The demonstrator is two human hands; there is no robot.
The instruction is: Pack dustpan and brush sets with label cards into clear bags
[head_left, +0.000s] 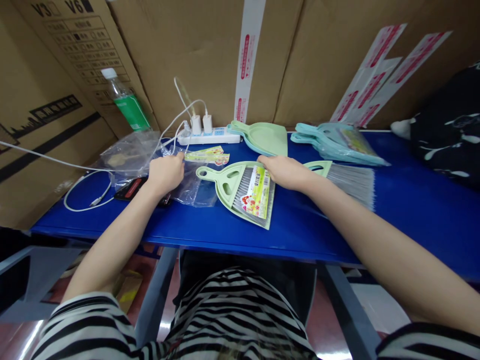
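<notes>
Right grip (279, 170) is on the back right corner of the green dustpan (222, 180), fingers bent; can't tell how firmly they're closed on it. That pan's near the middle of my table's (300, 235) front edge, its gray brush under a yellow-green label (257, 195) with a barcode and Chinese characters I can't make out. Left grip (167, 173) is curled nearly shut by the printed cards (208, 155) and clear bag (198, 187), can't tell if it's pinching either. Carton (71, 60) past the back left corner reads "V3" and "V6", V6 box filled black. Red-printed tape (245, 60) beyond the back edge: too small to read.
</notes>
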